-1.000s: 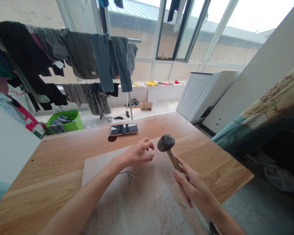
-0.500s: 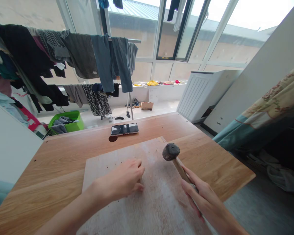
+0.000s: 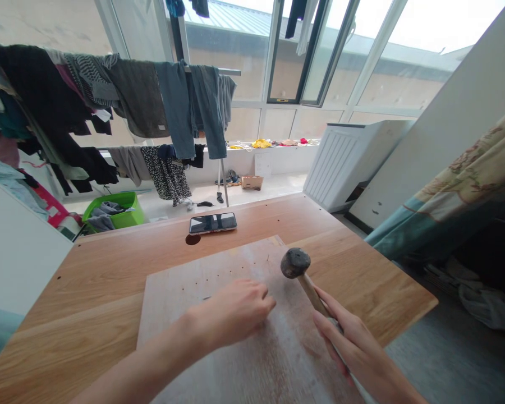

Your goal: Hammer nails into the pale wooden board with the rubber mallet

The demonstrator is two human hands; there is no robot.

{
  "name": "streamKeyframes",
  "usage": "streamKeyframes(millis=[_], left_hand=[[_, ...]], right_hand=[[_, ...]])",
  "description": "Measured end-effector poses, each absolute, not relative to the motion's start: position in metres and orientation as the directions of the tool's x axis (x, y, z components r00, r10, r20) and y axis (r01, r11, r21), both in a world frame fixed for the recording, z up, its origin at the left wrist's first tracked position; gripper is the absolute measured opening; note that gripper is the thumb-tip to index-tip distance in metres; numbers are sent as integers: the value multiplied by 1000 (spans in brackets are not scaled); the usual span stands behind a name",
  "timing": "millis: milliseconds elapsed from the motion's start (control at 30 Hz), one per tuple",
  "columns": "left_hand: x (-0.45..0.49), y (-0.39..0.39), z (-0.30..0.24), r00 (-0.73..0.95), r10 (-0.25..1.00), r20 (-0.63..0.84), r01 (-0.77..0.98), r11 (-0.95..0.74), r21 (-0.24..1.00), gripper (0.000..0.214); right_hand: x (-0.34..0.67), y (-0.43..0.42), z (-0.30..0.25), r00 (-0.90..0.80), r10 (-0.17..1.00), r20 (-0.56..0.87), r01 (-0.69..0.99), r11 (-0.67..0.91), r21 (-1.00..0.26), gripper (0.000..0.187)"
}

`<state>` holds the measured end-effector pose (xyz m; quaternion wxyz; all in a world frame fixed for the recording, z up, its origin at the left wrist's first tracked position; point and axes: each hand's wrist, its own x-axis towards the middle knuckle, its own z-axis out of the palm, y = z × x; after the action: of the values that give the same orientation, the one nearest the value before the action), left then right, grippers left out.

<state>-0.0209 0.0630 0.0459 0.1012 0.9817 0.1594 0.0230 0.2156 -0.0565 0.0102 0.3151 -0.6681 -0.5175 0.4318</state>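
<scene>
My right hand (image 3: 353,348) grips the wooden handle of a hammer (image 3: 297,265), whose dark round head hovers just over the right side of a pale worn board (image 3: 168,286). My left hand (image 3: 235,308) lies knuckles up on the board's middle with its fingers curled down. It covers the spot where loose nails lay, and what it holds, if anything, is hidden. Small nail holes dot the board's far part. The board rests on a wooden table (image 3: 88,269).
A phone (image 3: 212,223) lies face up at the table's far edge, next to a round hole (image 3: 192,239). Beyond hang clothes on a drying rack (image 3: 109,95), with a green basket (image 3: 113,209) on the floor. A white panel (image 3: 345,163) and a patterned curtain (image 3: 458,185) stand on the right.
My left hand came back from the board's far part to the loose nails and closed down over them, then slid slightly right. The hammer head dropped lower and nearer.
</scene>
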Motion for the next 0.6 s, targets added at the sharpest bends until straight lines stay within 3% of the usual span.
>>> streamKeyframes(millis=[133, 233, 333, 500, 600], left_hand=[[-23, 108, 26, 791, 589, 165, 357, -664, 657, 19], [-22, 131, 11, 628, 742, 236, 340, -534, 774, 18], [-20, 138, 8, 637, 731, 245, 415, -593, 690, 18], [-17, 133, 24, 786, 594, 171, 534, -793, 294, 13], [-16, 132, 32, 833, 539, 127, 517, -839, 172, 14]], right_hand=[[215, -55, 11, 96, 962, -254, 405, -271, -873, 72], [213, -53, 12, 99, 962, -254, 419, -272, -866, 72], [210, -53, 13, 94, 957, -273, 417, -287, -862, 73], [207, -52, 16, 81, 956, -283, 409, -291, -865, 75], [206, -52, 20, 62, 957, -285, 395, -285, -873, 76]])
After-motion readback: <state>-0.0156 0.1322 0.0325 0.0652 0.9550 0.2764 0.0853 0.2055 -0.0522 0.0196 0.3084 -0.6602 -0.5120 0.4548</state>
